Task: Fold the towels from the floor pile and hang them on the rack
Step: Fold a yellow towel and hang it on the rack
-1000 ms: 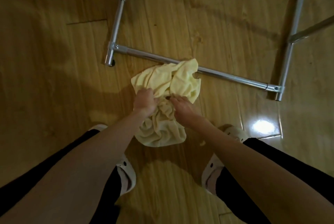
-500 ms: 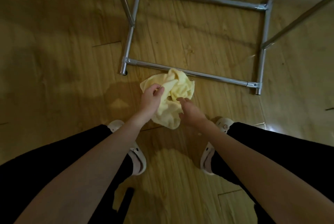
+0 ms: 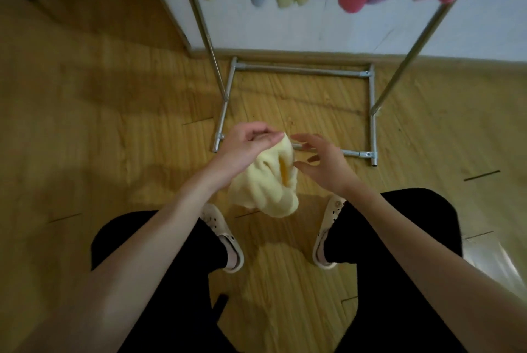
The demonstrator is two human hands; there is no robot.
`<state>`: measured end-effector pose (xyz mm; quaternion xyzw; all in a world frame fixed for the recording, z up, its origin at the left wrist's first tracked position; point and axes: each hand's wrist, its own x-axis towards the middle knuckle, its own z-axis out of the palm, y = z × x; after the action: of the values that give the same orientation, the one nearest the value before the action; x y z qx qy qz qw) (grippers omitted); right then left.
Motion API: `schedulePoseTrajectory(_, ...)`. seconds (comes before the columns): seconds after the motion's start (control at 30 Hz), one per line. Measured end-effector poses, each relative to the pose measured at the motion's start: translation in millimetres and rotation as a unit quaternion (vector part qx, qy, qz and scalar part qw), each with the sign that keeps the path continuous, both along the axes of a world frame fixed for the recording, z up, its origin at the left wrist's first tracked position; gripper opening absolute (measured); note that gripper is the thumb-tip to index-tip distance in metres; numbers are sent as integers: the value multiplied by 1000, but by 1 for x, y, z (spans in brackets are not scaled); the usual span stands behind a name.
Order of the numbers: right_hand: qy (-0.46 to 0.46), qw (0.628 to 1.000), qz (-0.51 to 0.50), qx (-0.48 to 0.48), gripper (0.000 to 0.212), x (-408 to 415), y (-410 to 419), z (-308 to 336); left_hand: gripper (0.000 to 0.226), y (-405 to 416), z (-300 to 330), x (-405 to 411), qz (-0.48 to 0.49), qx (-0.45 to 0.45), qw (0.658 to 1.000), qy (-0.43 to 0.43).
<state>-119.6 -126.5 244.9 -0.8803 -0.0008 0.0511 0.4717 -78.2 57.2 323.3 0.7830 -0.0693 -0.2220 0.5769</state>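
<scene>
over the floor, before the rack (image 3: 370, 113), my left hand (image 3: 245, 147) pinches the bunched yellow towel (image 3: 265, 184) at its top edge, lifted clear. right hand (image 3: 322, 164) fingers spread, empty, just beside it. step: opening out to fold. next needs a second corner.

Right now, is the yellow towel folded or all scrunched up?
Scrunched up. The yellow towel hangs in a lumpy bunch from the left hand, without flat, even layers.
</scene>
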Motion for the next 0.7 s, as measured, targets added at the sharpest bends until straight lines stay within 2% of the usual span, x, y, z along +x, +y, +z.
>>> schedulePoseTrajectory(0.2,24,994,106,8,34,-37,-6,69,9,4,79,-33,-31,-53,997,-40)
schedulePoseTrajectory(0.3,43,990,134,5,27,-53,-6,86,10,7,108,-49,-2,-89,995,-39)
schedulePoseTrajectory(0.5,100,988,119,-10,38,-86,-3,79,18,13,148,-74,104,-210,972,19)
schedulePoseTrajectory(0.63,155,980,88,-86,23,-99,2,56,11,23,167,-81,184,-247,950,52)
schedulePoseTrajectory(0.7,165,981,61,-83,18,-104,4,57,16,32,171,-78,216,-240,945,45)
